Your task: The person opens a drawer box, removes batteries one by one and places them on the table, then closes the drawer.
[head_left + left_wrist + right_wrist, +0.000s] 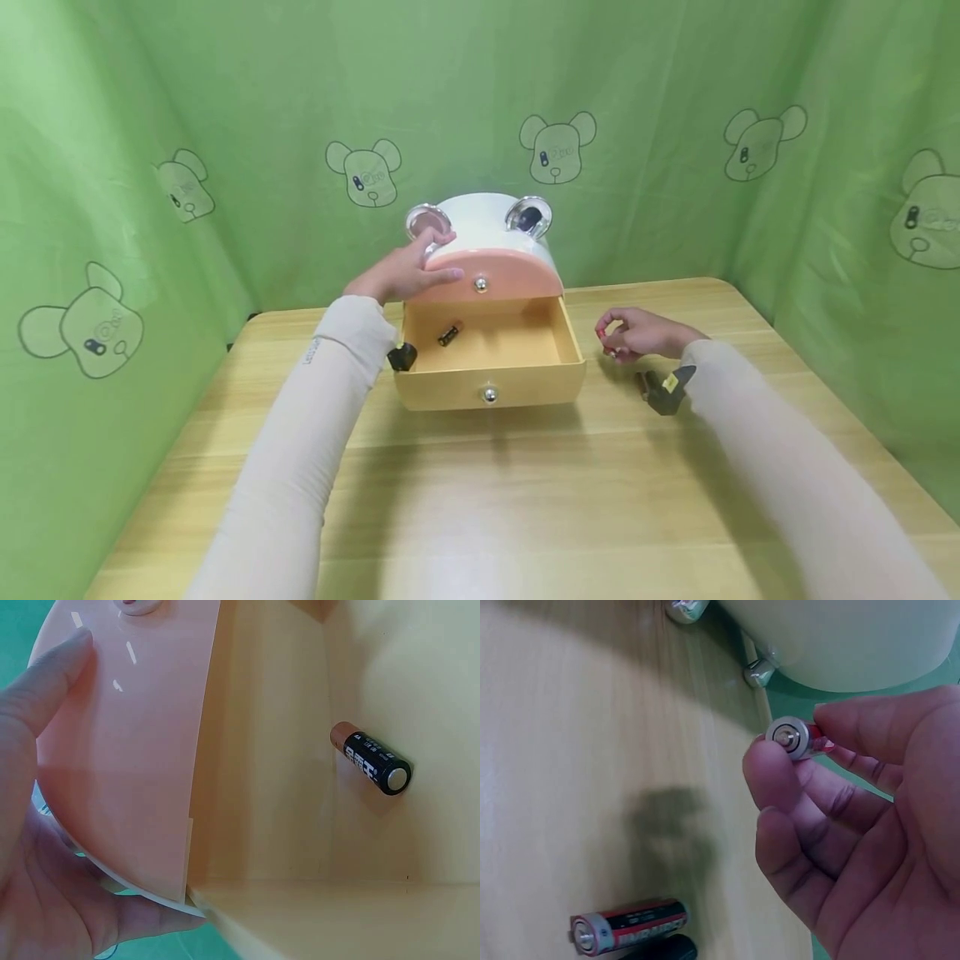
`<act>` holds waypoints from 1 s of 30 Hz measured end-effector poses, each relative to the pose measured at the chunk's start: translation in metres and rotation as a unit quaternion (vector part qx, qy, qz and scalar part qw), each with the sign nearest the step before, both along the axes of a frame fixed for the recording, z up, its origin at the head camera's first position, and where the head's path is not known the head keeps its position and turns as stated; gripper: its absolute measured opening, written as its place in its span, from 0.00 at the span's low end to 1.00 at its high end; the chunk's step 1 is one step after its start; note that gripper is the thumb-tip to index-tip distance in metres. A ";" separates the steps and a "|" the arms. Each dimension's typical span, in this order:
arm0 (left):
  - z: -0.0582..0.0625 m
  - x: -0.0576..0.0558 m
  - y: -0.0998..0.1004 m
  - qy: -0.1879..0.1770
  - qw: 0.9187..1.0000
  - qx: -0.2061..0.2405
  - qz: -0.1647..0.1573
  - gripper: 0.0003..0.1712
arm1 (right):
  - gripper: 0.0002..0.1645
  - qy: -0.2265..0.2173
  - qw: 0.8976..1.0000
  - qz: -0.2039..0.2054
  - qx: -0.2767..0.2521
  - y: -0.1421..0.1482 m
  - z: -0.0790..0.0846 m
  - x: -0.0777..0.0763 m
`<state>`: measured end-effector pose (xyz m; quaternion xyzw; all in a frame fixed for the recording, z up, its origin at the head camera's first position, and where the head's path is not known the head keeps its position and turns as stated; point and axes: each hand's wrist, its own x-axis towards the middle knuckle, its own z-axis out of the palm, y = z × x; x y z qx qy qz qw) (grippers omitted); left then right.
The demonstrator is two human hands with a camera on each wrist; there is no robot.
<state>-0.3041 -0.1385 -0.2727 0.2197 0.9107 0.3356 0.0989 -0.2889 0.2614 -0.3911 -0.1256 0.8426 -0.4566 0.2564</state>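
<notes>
A small drawer box (487,225) with a white domed top, a pink upper drawer front and silver ears stands on the table. Its yellow lower drawer (491,379) is pulled out. Inside lies a black and copper battery (371,757). My left hand (401,271) grips the box's upper left side, thumb on the pink front, other fingers round the edge. To the right of the box, my right hand (637,333) pinches a red battery (799,739) between thumb and fingertips, above the table. Below that hand lies a red and black battery (630,926).
A dark rounded object (667,949), partly cut off, lies beside the loose battery on the wooden table (480,500). Green curtains (465,83) printed with bear faces surround the table at the back and sides. Dark wrist cameras (666,392) sit on the wrists.
</notes>
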 end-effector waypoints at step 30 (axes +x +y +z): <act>-0.001 -0.002 0.000 -0.007 1.000 0.005 0.005 0.40 | 0.21 0.031 0.998 -0.052 0.012 0.023 -0.042 -0.003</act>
